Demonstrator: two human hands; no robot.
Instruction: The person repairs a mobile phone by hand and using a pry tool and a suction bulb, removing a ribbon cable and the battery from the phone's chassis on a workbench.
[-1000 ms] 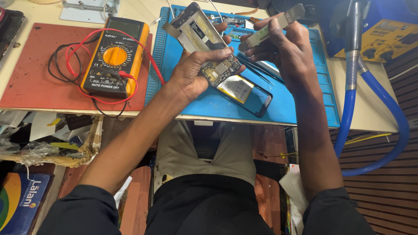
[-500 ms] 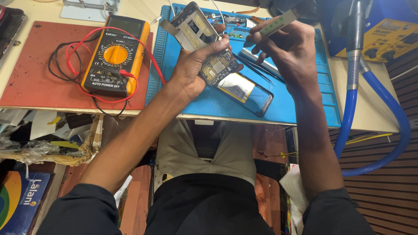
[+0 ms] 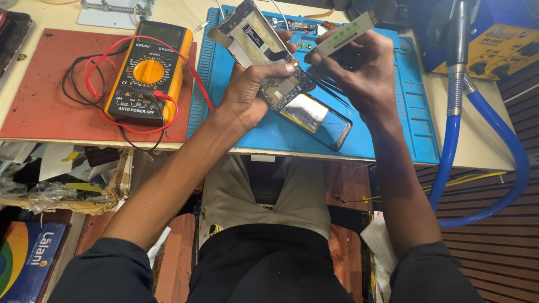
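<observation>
Nearest me, the phone back shell lies on the blue mat. Above it the left hand grips the opened phone, tilted, off the mat. Right hand pinches a pale flat tool by its top edge (circuit board exposed). I'd guess a slip could gouge the board, or the phone drops onto the shell

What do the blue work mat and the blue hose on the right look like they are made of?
Blue work mat: probably silicone or soft rubber, matte, with moulded ridges and small compartments along its edges. Blue hose: looks like flexible plastic or rubber, smooth and slightly glossy, bending in a wide loop without kinking. Neither can be settled from the look alone.
</observation>
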